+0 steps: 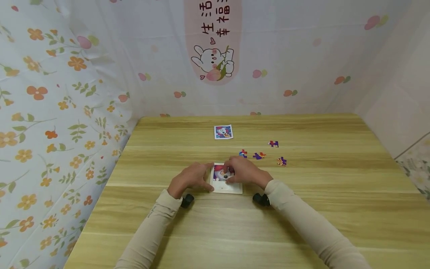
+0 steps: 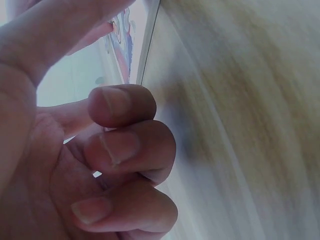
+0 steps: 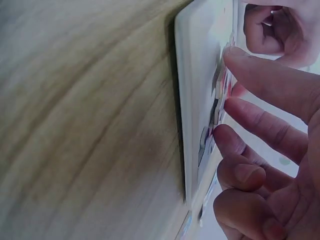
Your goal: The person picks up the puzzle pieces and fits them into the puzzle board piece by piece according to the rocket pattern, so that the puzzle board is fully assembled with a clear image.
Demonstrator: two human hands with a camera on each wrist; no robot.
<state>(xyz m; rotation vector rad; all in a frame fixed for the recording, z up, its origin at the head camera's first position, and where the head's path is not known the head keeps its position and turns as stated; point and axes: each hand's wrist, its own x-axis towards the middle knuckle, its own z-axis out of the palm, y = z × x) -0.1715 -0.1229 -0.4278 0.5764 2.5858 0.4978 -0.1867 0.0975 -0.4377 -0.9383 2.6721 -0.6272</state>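
Observation:
A white puzzle tray (image 1: 231,188) lies on the wooden table, its upper part filled with joined picture pieces and its lower part bare. My left hand (image 1: 193,177) grips the tray's left side between thumb and forefinger; its other fingers are curled in the left wrist view. Over the tray, my right hand (image 1: 245,171) pinches a puzzle piece (image 3: 220,92) with thumb and fingertips, at the lower edge of the joined pieces. The piece appears slightly raised at its edge in the right wrist view. The right hand hides part of the picture in the head view.
Loose puzzle pieces lie beyond and right of the tray: one piece (image 1: 243,153) by the right hand, another (image 1: 259,155), one farther back (image 1: 273,144) and one at the right (image 1: 282,161). A reference picture card (image 1: 224,132) lies behind. Patterned curtains (image 1: 154,56) border the table.

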